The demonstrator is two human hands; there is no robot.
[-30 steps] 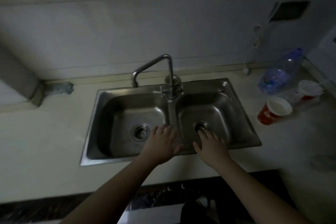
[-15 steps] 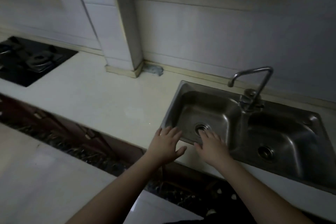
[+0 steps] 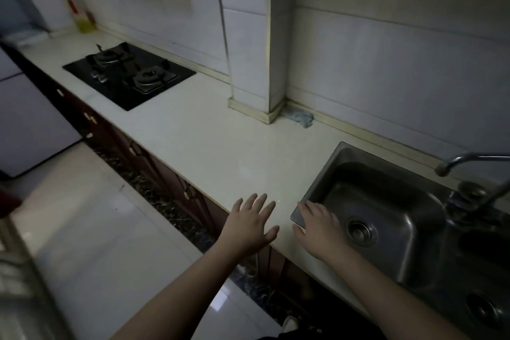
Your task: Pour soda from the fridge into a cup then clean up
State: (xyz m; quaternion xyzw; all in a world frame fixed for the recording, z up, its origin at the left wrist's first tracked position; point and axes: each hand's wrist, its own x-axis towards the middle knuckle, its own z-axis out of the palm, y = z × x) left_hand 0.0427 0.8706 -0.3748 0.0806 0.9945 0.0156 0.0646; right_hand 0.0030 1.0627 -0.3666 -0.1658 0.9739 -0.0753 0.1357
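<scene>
Over the pale surface [image 3: 209, 143] our left hand [image 3: 248, 226] spreads its fingers [image 3: 260, 203]; beside it, our right hand [image 3: 320, 229] spreads empty fingers [image 3: 309, 208] across the sink [image 3: 386, 168] corner.

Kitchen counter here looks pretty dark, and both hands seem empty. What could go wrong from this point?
1. The room is dim, so the counter edge under the left hand may be easy to misjudge.
2. The right hand is over the sink corner; the metal rim might be knocked.
3. The glossy floor could be slippery when stepping away.
</scene>
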